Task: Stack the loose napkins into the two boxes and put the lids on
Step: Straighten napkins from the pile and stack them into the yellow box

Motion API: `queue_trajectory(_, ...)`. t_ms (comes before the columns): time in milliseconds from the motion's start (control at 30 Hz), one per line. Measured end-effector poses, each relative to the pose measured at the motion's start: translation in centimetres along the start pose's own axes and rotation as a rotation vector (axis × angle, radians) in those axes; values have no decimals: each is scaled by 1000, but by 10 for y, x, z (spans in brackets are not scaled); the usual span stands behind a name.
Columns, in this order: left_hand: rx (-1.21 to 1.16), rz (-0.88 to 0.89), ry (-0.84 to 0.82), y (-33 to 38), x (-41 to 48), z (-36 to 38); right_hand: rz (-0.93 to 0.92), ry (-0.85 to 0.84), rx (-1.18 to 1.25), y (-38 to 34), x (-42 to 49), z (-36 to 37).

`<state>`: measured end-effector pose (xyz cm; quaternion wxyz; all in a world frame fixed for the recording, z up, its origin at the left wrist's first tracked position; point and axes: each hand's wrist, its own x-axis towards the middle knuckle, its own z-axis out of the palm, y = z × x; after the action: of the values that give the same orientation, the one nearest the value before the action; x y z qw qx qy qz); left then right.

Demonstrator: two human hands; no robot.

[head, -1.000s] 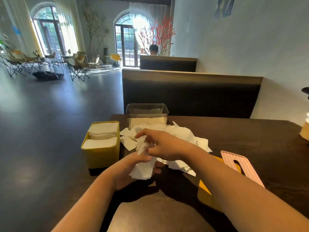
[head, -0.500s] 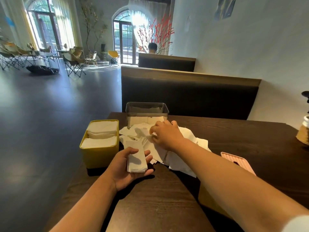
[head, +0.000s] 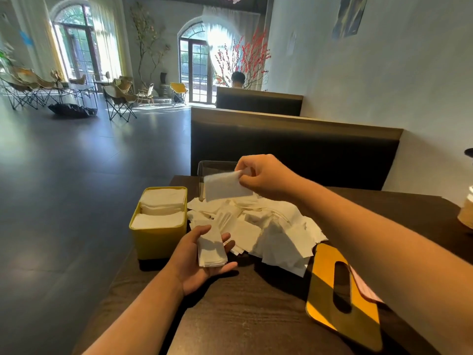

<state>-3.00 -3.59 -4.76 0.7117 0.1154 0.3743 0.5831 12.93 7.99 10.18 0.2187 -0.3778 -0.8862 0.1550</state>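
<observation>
Right hand (head: pixel 263 175) pinched one napkin (head: pixel 225 187), long axis 9-to-3, at 12 o'clock from the left hand (head: pixel 197 262), whose flat upturned palm carried a small stack (head: pixel 211 249).

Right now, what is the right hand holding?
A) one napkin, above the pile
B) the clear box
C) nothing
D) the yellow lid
A: the right hand pinches a napkin by its edge above the pile, and the yellow lid lies apart from it.
</observation>
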Motion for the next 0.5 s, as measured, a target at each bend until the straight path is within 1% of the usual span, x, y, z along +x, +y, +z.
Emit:
queue_trajectory(100,31,5,4,0,2,-1,-56,-260,-163,-19,-7,-13)
queue_trajectory(233,83,-13,-18,0,0,-1,-151,-502,-290,-43,-12,-11)
queue_trajectory(333,150,-65,-81,0,-2,0,-179,-683,-346,-55,-10,3)
queue_trajectory(400,187,-71,-125,-3,-4,0,-188,-745,-382,-59,-6,17)
queue_trajectory(500,152,-89,-168,-4,-4,-3,-215,-746,-407,-58,-3,34)
